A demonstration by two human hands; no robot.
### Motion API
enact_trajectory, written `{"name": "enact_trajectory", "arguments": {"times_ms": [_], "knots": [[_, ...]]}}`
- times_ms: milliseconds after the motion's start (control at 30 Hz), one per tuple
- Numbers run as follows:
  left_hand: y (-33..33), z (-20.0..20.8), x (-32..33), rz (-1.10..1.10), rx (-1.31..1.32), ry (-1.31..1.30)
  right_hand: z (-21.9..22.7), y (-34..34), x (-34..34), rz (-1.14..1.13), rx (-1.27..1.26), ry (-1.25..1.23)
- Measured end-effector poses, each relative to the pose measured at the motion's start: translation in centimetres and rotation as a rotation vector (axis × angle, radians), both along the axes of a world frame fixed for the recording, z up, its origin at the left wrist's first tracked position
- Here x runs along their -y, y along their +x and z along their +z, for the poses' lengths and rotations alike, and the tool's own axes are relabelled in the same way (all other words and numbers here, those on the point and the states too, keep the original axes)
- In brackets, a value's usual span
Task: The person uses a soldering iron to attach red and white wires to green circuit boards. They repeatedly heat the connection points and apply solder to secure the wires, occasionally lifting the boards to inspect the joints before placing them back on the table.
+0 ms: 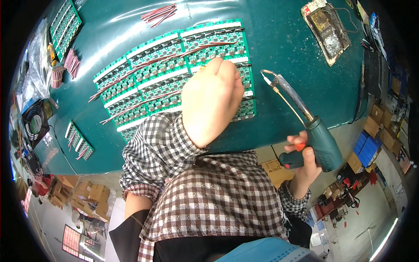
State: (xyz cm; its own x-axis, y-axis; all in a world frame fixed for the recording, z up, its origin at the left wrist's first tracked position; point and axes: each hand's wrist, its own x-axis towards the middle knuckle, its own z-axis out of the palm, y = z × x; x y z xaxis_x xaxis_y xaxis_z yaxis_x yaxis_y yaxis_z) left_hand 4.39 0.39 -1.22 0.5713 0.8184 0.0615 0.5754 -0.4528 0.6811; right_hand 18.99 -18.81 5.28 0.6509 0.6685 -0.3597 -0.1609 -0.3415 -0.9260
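Observation:
My right hand (309,161) grips a green soldering gun (325,146) with a red trigger. Its bent metal tip points up and left, just right of the boards and apart from them. My left hand (212,98) is closed, knuckles up, over the right part of several green circuit boards (161,89) laid edge to edge. Its fingertips are hidden, so whatever they pinch does not show. Red and black wires (163,60) lie across the boards in long rows, along with short black parts and white strips.
Loose wires (159,14) lie at the back, wire bundles (57,77) at the left. More boards rest far left (65,27) and near left (79,140). A black fan (37,123) stands at the left edge. A dirty solder tray (326,32) sits back right.

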Motion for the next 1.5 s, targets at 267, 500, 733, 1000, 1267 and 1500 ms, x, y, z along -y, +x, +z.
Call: {"name": "enact_trajectory", "arguments": {"times_ms": [267,500,733,1000,1267,1500], "knots": [[0.11,-0.38,0.48,0.041,0.053,0.014,-0.29,-0.31,0.42,0.085,0.004,-0.007],[0.16,-0.2,0.27,0.033,0.064,-0.004,0.02,-0.69,0.55,0.109,-0.044,-0.033],[0.27,-0.41,0.24,0.056,0.066,-0.01,0.07,-0.73,0.44,0.167,0.071,-0.117],[0.3,-0.35,0.24,0.059,0.081,-0.003,0.01,-0.91,0.44,0.166,0.075,-0.117],[0.31,-0.28,0.14,0.059,0.091,-0.019,0.04,-0.79,0.22,0.209,0.118,-0.088],[0.39,-0.18,0.23,0.066,0.059,0.005,0.01,-0.82,0.26,0.2,0.124,-0.096]]}}
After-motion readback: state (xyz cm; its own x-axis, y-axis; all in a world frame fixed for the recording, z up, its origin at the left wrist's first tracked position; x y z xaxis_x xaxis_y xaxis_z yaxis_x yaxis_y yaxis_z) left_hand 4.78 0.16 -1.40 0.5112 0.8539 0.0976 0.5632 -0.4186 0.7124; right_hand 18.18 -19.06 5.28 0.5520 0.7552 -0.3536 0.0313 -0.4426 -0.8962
